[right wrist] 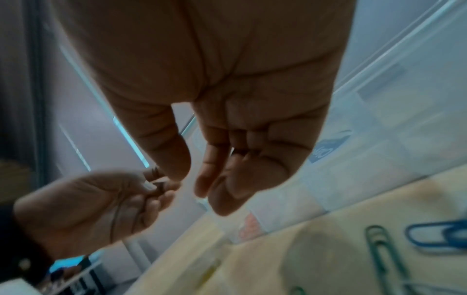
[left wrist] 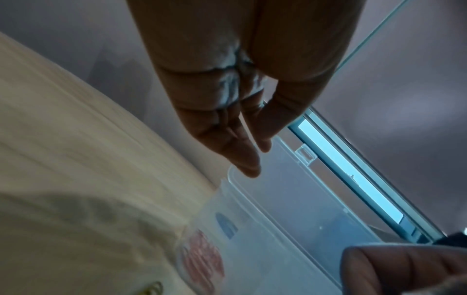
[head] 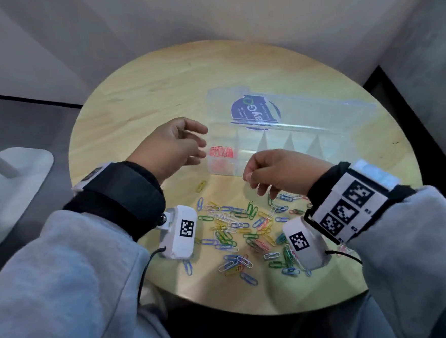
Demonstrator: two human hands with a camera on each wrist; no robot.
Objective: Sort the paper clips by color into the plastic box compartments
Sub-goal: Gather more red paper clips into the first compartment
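Observation:
A clear plastic box [head: 254, 145] with its lid [head: 312, 109] lying open stands on the round wooden table [head: 138, 101]. Pink clips [head: 221, 153] lie in its leftmost compartment; the other compartments look bare. My left hand [head: 201, 144] hovers at the box's left end, fingers relaxed and nothing between them [left wrist: 255, 157]. My right hand [head: 254, 185] hangs over the box's front wall with loosely curled fingers, and its palm [right wrist: 252, 119] shows nothing held. A mixed pile of clips [head: 236, 228] in blue, green, yellow, white and pink lies near me.
One yellow clip [head: 201, 186] lies apart, left of the pile. A green clip [right wrist: 384, 251] and a blue clip [right wrist: 434, 237] lie under my right wrist. A white stand base [head: 14, 188] sits on the floor at left. Walls close in behind the table.

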